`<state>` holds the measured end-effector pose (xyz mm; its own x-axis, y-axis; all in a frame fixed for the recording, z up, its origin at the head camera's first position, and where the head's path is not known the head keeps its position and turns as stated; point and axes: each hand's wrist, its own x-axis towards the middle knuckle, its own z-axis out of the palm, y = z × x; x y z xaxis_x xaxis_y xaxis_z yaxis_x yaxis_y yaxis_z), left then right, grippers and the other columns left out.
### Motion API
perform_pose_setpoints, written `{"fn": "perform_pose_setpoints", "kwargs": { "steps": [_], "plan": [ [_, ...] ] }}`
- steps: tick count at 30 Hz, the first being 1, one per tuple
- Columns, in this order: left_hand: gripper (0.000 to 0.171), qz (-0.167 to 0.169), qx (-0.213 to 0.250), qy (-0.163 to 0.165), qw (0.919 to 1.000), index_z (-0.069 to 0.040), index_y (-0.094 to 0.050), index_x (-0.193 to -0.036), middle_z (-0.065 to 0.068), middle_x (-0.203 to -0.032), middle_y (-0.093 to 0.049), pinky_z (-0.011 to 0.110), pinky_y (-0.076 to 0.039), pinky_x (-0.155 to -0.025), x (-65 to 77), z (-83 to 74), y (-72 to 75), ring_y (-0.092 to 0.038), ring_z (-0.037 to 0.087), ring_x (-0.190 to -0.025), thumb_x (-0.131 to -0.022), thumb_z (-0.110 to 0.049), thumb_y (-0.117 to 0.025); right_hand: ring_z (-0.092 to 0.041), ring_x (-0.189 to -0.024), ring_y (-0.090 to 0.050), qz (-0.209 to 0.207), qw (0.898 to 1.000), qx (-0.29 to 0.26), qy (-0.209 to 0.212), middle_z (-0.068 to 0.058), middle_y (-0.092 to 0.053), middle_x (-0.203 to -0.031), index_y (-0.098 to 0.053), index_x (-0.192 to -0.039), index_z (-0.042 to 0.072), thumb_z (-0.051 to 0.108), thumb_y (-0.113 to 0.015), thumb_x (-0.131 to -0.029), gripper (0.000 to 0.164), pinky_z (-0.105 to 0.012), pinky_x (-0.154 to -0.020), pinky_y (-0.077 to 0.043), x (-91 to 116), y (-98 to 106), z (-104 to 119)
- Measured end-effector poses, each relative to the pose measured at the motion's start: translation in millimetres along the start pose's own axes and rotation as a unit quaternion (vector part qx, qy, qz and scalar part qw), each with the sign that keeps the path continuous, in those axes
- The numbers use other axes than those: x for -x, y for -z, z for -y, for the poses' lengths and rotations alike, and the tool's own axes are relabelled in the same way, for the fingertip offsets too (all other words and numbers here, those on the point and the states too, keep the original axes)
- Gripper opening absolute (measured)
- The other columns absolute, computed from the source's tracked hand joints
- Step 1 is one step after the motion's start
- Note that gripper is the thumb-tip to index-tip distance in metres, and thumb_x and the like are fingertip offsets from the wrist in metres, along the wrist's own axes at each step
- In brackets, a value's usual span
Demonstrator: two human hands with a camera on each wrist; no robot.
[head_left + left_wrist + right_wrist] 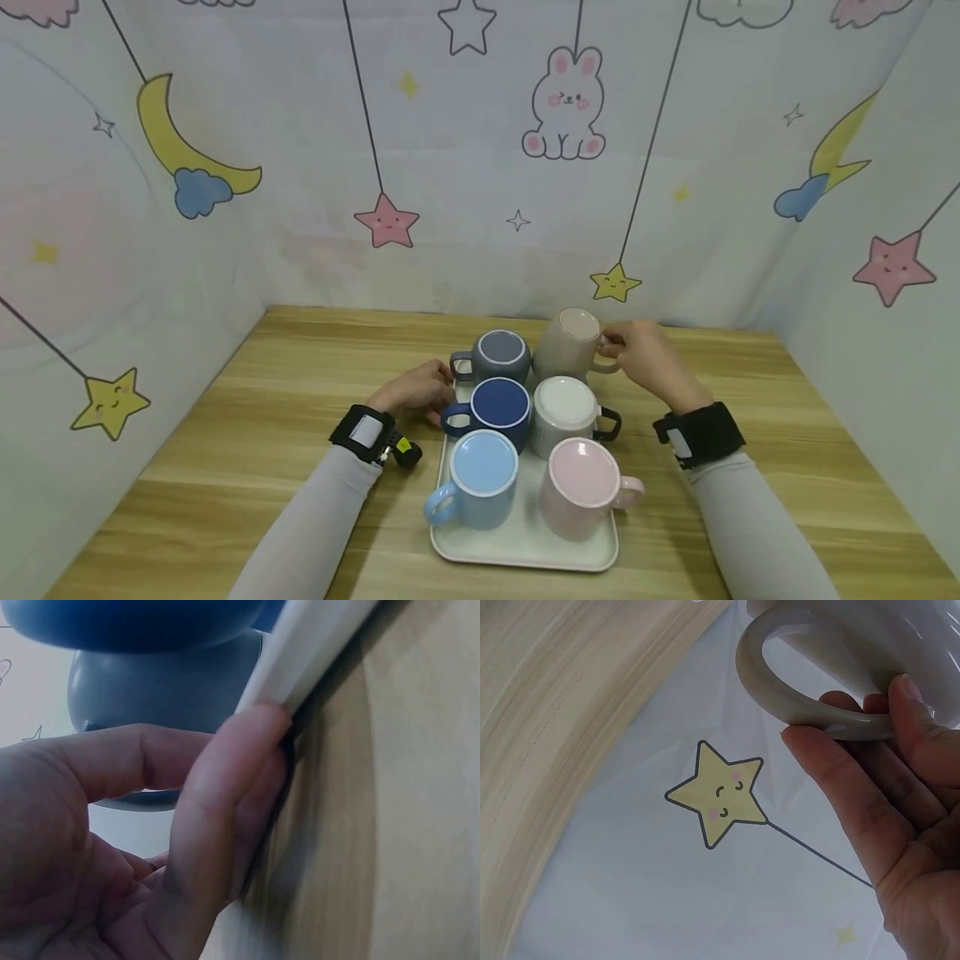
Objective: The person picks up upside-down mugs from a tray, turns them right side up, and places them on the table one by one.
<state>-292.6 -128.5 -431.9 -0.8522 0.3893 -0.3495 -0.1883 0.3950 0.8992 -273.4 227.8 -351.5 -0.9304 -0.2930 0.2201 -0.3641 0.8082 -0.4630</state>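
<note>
At the back right of the white tray [525, 546], a beige mug [561, 354] stands upside down and tilted. My right hand [647, 357] pinches its handle [776, 690] between thumb and fingers, as the right wrist view shows. My left hand [420, 390] grips the tray's left rim [300, 667] near the dark grey mug [501, 358]. On the tray the other mugs are all bottom up: navy blue [501, 404], white with a black handle [564, 408], light blue [483, 475] and pink [581, 487].
The tray lies on a wood-grain table [300, 367]. A pale cloth backdrop [465, 267] with stars, moons and a rabbit rises right behind the back mugs and along both sides. Each wrist wears a black strap [705, 435].
</note>
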Motion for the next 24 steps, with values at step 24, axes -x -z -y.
{"fn": "perform_pose_setpoints", "kwargs": {
  "steps": [24],
  "plan": [
    [0.045,0.004,-0.025,0.004,0.9997,0.001,-0.041,-0.125,0.014,-0.088,-0.058,0.027,-0.057,-0.054,4.6,-4.4,1.2,-0.06,0.019,-0.065,-0.085,-0.001,-0.062,-0.026,-0.078,-0.065,-0.057,0.998,-0.02,-0.002,-0.016,-0.072,-0.093,-0.073,-0.101,-0.002,0.004,-0.065,-0.092,0.013,-0.035,-0.061,-0.055,4.6,15.1,2.3]
  ]
}}
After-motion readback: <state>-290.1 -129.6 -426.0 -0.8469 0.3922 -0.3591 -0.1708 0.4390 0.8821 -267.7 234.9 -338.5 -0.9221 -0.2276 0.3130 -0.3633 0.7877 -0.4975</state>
